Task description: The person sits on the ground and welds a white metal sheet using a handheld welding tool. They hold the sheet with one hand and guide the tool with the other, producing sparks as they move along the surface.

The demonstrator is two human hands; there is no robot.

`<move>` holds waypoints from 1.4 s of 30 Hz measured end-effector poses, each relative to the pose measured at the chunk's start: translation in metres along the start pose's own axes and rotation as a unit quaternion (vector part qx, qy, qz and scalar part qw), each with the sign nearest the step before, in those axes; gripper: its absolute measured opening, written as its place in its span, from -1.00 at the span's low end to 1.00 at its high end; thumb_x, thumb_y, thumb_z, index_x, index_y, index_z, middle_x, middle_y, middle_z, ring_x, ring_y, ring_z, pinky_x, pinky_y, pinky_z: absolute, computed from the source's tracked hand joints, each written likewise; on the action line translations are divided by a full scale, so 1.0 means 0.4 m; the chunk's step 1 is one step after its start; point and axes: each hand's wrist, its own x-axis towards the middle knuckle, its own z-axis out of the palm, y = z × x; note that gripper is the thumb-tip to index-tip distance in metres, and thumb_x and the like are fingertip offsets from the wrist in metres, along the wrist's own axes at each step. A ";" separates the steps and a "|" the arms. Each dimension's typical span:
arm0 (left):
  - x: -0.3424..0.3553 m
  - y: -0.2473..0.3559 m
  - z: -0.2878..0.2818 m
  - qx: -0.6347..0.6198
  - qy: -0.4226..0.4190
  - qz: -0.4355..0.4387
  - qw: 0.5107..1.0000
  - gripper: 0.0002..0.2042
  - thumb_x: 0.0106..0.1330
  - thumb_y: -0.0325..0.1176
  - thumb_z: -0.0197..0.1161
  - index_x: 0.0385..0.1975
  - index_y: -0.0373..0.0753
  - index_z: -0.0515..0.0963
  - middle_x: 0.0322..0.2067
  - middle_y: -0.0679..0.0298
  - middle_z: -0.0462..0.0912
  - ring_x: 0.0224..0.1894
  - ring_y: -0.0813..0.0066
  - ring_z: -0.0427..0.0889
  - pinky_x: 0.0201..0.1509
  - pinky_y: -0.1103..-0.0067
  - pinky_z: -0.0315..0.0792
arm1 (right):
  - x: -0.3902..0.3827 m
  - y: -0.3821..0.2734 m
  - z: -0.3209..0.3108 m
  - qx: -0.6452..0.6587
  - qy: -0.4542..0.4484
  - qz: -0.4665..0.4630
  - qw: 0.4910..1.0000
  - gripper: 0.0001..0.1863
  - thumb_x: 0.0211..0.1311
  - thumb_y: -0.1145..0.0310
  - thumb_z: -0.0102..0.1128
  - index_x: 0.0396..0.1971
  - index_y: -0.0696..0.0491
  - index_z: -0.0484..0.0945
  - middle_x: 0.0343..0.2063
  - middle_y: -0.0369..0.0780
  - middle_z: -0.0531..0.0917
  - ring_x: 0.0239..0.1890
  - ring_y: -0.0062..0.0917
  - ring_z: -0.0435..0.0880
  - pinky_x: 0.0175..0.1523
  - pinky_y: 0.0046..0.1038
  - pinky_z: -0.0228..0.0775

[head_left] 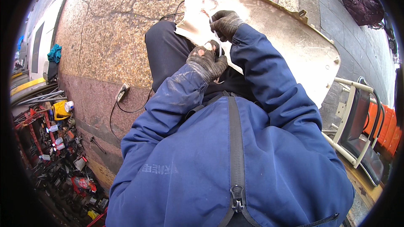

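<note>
A large curved cream panel [290, 38], scuffed and stained, lies across my lap and stretches to the right. Brown marks show near its far left corner. Over its left part, my right hand [227, 25] in a dark worn glove pinches a thin white strip [217, 37]. The strip runs down to my left hand [206, 61], whose glove has holes at the knuckles. Its fingers are curled around the strip, close to my knee. A short pale end shows below my left hand. Part of the strip is hidden behind my fingers.
A power strip [122, 92] with a black cord lies on the stone floor at left. Tools and parts crowd a red rack [35, 132] at the lower left. A chair with a dark seat [357, 117] and an orange barrier [381, 128] stand at right.
</note>
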 end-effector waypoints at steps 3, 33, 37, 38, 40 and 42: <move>0.000 0.003 -0.002 -0.004 -0.014 -0.018 1.000 -0.80 0.00 -0.33 0.18 -0.45 -0.29 0.38 -0.62 0.10 0.53 -0.53 0.15 0.55 -0.41 0.37 0.41 | -0.004 -0.003 0.001 0.006 -0.001 0.002 1.000 -0.92 -0.12 0.62 0.12 -0.54 0.14 0.50 -0.77 -0.23 0.46 -0.85 -0.56 0.33 -0.78 -0.51 0.12; 0.018 0.010 -0.009 0.014 -0.010 -0.019 1.000 -0.80 0.00 -0.32 0.18 -0.46 -0.29 0.40 -0.62 0.09 0.52 -0.53 0.15 0.55 -0.40 0.37 0.41 | -0.004 -0.019 -0.002 0.027 -0.003 -0.013 1.000 -0.91 -0.13 0.64 0.14 -0.56 0.15 0.47 -0.78 -0.24 0.42 -0.84 -0.58 0.30 -0.78 -0.53 0.05; 0.026 0.008 -0.010 0.035 -0.011 -0.020 0.999 -0.80 -0.01 -0.31 0.18 -0.47 -0.28 0.39 -0.62 0.10 0.51 -0.53 0.15 0.54 -0.40 0.36 0.40 | 0.008 -0.021 -0.006 0.027 -0.006 -0.016 0.999 -0.90 -0.13 0.65 0.13 -0.55 0.15 0.46 -0.78 -0.24 0.41 -0.83 -0.59 0.29 -0.77 -0.53 0.04; 0.027 0.008 -0.011 0.043 -0.010 -0.020 0.999 -0.80 -0.01 -0.31 0.18 -0.47 -0.27 0.39 -0.62 0.10 0.51 -0.53 0.15 0.53 -0.40 0.35 0.40 | 0.010 -0.021 -0.008 0.026 -0.007 -0.018 0.999 -0.90 -0.13 0.65 0.13 -0.55 0.15 0.46 -0.78 -0.24 0.41 -0.83 -0.59 0.29 -0.77 -0.53 0.04; 0.029 0.009 -0.013 0.030 -0.010 -0.017 0.999 -0.80 -0.01 -0.30 0.18 -0.48 -0.27 0.39 -0.61 0.11 0.51 -0.52 0.15 0.53 -0.40 0.35 0.39 | 0.018 -0.025 -0.016 0.003 -0.022 -0.010 1.000 -0.92 -0.08 0.58 0.16 -0.51 0.11 0.51 -0.72 -0.23 0.49 -0.77 -0.55 0.41 -0.71 -0.48 0.24; 0.032 0.010 -0.015 0.031 -0.010 -0.015 0.999 -0.80 0.00 -0.29 0.18 -0.48 -0.26 0.38 -0.60 0.12 0.51 -0.52 0.15 0.52 -0.39 0.34 0.39 | 0.022 -0.026 -0.022 -0.007 -0.028 -0.007 1.000 -0.92 -0.06 0.55 0.17 -0.50 0.09 0.54 -0.70 -0.23 0.53 -0.73 -0.53 0.47 -0.68 -0.46 0.33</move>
